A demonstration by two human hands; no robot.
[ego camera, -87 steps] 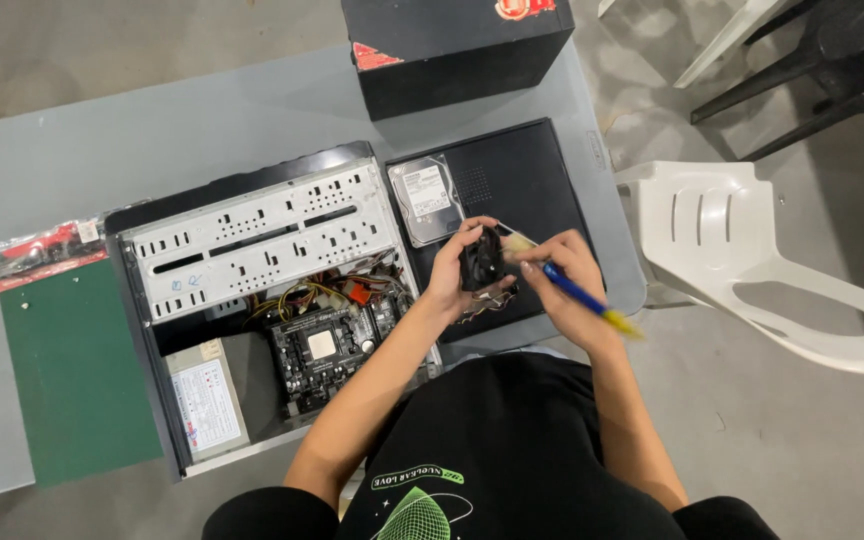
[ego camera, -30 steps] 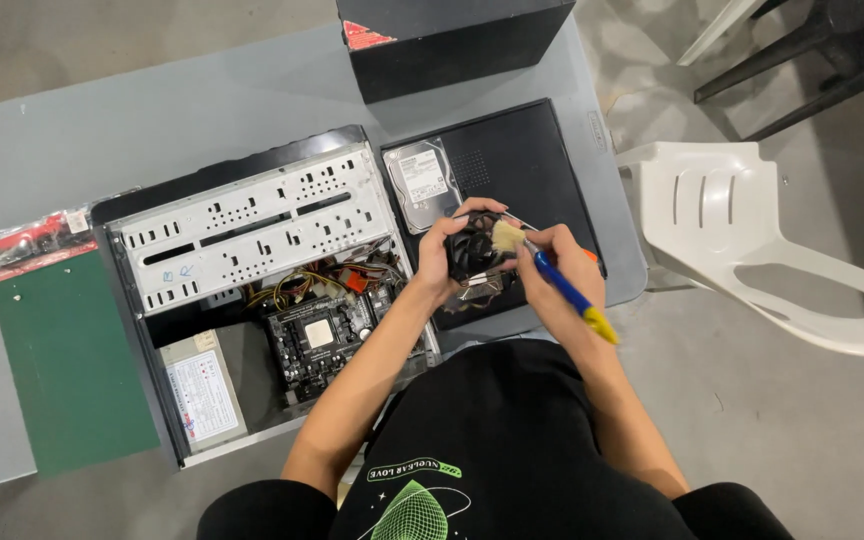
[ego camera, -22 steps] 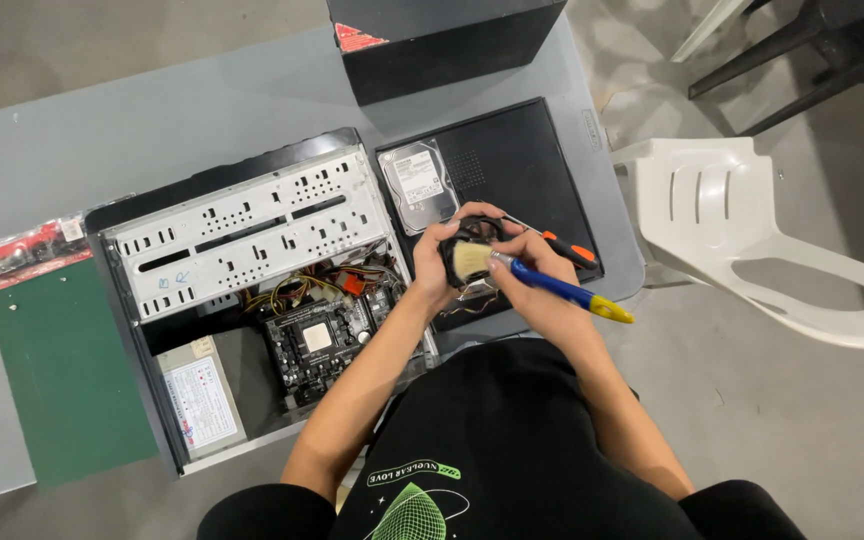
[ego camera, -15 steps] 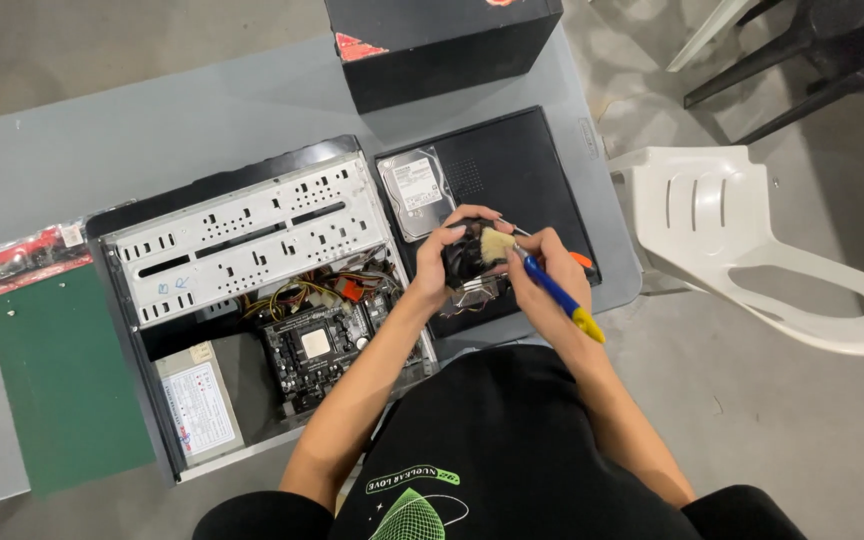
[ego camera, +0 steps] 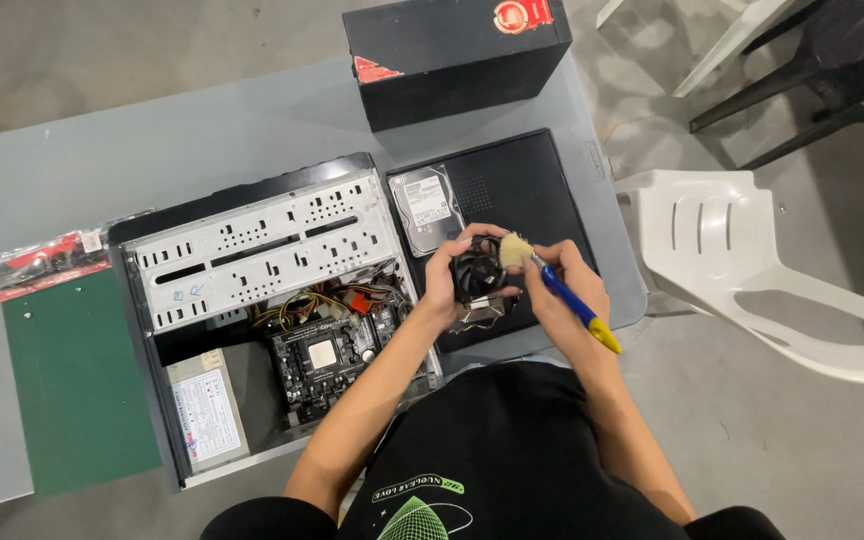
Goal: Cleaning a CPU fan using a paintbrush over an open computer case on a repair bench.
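Fan (ego camera: 477, 277), small, round and black, sits in the left hand (ego camera: 449, 285), with the fingers curled tight around its edge so it stays put above the black panel (ego camera: 542, 190). Holding it up like that keeps the round face turned toward the brush. The right hand (ego camera: 564, 290) is closed around the brush (ego camera: 562, 295), which has a blue handle with a yellow end, pinched near the front so the tip is easy to steer. The pale bristles (ego camera: 514, 250) touch the top right edge of the fan. Both hands are close together, just in front of the person's black shirt. Under them the panel lies flat on the grey table (ego camera: 202, 120), like a mat for loose parts. A silver drive (ego camera: 427, 210) rests on that panel, just beside the left hand. To the left is the open case (ego camera: 252, 300), lying on its side so the inside faces up. You can see its green and black board (ego camera: 327, 355), a bunch of coloured wires (ego camera: 317, 305) and a grey power box (ego camera: 207, 410). Farther left lie a green mat (ego camera: 72, 385) and a red packet (ego camera: 42, 262). A black box (ego camera: 457, 55) stands at the far edge of the table. A white chair (ego camera: 752, 270) is near on the right.
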